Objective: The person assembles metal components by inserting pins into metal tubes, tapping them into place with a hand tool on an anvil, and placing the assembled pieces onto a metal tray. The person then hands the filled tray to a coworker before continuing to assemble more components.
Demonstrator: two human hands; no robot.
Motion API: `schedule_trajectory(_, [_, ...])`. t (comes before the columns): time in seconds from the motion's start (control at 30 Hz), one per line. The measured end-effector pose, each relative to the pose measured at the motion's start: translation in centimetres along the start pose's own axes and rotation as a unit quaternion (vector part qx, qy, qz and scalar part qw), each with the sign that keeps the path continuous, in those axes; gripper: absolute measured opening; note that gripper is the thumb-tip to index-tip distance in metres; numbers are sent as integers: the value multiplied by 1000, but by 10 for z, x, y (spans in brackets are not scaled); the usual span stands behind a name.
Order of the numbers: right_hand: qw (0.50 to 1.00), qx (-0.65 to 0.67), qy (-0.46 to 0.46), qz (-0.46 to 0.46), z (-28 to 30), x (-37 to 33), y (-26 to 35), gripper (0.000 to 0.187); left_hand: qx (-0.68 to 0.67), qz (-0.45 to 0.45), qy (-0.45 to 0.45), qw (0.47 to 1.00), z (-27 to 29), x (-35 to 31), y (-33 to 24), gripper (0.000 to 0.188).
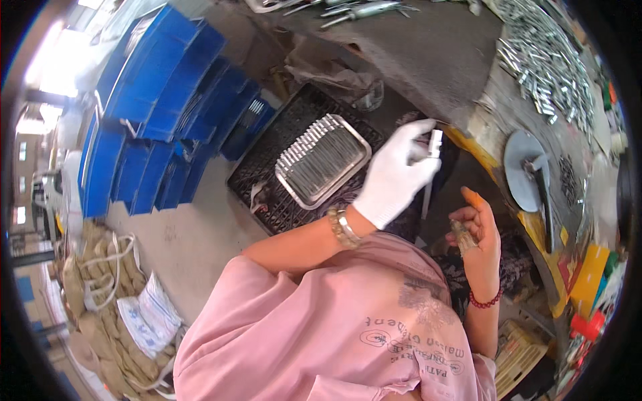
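My left hand (pixel 399 172), in a white glove, is raised near the bench edge with its thumb and fingers closed on a short silver metal cylinder (pixel 435 143). A thin pale strip shows below it; whether the two are joined I cannot tell. My bare right hand (pixel 479 230) is lower and to the right, its fingers loosely bent and apart. One of its fingers has a worn greyish wrapping, and nothing shows in its grasp. Left of my gloved hand, a metal tray (pixel 366 158) holds a row of dark thin rods with silver ends.
The tray rests on a black plastic crate (pixel 242 179). Blue bins (pixel 160 87) are stacked at the left. On the bench (pixel 428 50) lie a heap of silver metal parts (pixel 545 63) and a grey round disc (pixel 523 157) with a dark handle. Sacks (pixel 100 281) lie lower left.
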State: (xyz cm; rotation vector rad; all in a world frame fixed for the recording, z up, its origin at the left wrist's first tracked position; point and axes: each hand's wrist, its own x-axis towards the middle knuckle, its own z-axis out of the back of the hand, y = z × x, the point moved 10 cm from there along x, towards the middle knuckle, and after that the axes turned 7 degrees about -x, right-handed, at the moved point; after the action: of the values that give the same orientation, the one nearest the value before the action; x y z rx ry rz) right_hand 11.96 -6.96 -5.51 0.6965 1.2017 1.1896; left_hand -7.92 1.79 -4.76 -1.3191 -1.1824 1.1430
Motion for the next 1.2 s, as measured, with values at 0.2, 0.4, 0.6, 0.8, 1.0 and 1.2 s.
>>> schedule_trajectory(0.2, [998,-21,55,-33,-15,12,-25,63,77,176,-249,949,190,-61,120,61])
schedule_trajectory(0.4, [995,-20,88,-32,-27,20,-31,63,114,176,-356,911,320,-106,218,61])
schedule_trajectory(0.6, [997,-18,72,-31,-22,21,-35,61,126,214,-353,902,329,-95,244,60])
schedule_trajectory(0.8, [996,-4,70,-47,-21,20,-41,54,204,180,-322,907,332,-87,238,59])
schedule_trajectory(1.0, [996,-4,73,-44,-22,18,-44,49,266,160,-318,896,331,-85,206,51])
schedule_trajectory(1.2, [996,-1,58,-62,-12,16,-49,46,298,122,-363,875,380,-62,169,36])
